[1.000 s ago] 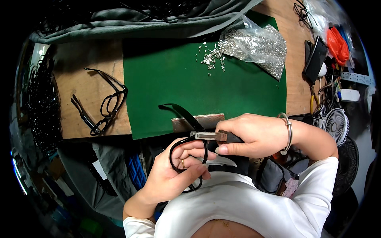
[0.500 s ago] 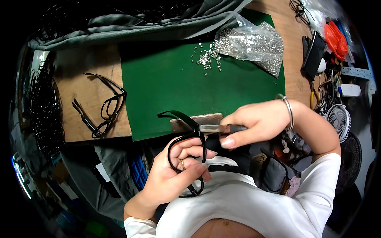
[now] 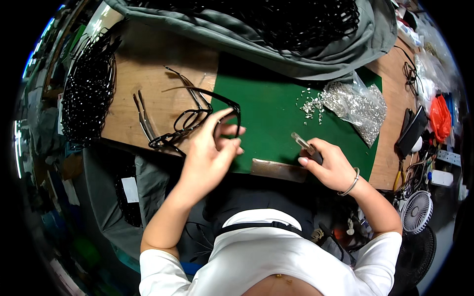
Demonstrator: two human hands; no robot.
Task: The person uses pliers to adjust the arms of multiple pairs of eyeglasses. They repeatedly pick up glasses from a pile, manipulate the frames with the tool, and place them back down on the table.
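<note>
Currently, the left hand (image 3: 207,153) holds one black eyeglass frame (image 3: 238,118) in its fingers, above the left edge of one green mat (image 3: 261,108). The right hand (image 3: 328,165) has its fingers closed around one plier-like tool (image 3: 302,142). One bag of silver pieces (image 3: 358,109) lies on the table (image 3: 131,74); the number of overlapping frames (image 3: 190,118) is unclear.

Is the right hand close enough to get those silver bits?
Probably yes: the silver bits lie just beyond the right hand, with only green mat between. The tool it holds might hinder picking, though.
</note>
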